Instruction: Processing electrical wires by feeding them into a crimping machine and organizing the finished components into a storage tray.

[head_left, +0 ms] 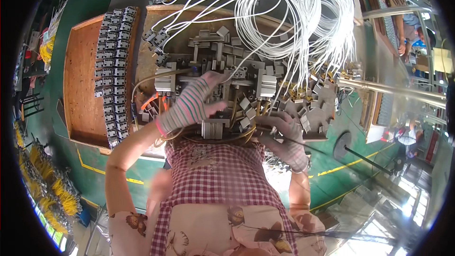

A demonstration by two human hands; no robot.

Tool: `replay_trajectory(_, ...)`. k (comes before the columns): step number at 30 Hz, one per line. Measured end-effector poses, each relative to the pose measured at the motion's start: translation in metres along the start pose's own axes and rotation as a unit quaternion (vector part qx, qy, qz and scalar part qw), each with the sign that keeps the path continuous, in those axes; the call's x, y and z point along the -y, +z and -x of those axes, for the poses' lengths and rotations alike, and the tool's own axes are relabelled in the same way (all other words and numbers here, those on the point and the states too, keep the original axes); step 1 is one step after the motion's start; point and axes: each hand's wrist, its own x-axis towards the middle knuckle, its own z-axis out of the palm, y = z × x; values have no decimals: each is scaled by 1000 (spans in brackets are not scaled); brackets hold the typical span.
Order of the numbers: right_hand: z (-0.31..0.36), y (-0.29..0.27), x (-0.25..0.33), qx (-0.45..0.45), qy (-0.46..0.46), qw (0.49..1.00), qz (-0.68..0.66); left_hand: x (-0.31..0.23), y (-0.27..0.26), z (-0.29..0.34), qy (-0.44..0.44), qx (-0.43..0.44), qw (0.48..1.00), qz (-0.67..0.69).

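Note:
My left hand (186, 105), in a striped knit glove, reaches over the metal clamping fixture (213, 128). Its fingertips lie at the middle of the fixture, beside the end of a white cable (244, 59); the thumb stands apart from the fingers. My right hand (286, 138), gloved too, is at the fixture's near right side with its fingers parted. Some blur covers these fingers, and I see nothing between them. Silver pneumatic cylinders (266, 86) flank the fixture. Small grey metal pieces (246, 106) lie between the two hands.
Coiled white cables (303, 14) cover the far side of the wooden work tray (182, 13). Rows of small metal connector housings (113, 73) stand at the left on a wooden board (80, 85). Orange-handled pliers (150, 100) lie left of the fixture. Another person (417, 35) sits far right.

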Motion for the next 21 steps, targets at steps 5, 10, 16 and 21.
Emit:
replay_trajectory(5,-6,19,-23,-86,-76,978,174,-33,-60,-23,-125,86,971,186)
replay_trajectory(10,-8,1,-9,-21,48,995,-83,-19,-154,-11,94,-301,873,-372)
replay_trajectory(16,-23,14,-24,-109,-121,972,172,71,-200,161,-187,-444,789,-383)
replay_trajectory(21,-22,34,-20,-188,-171,914,316,146,-186,263,-348,-484,785,-168)
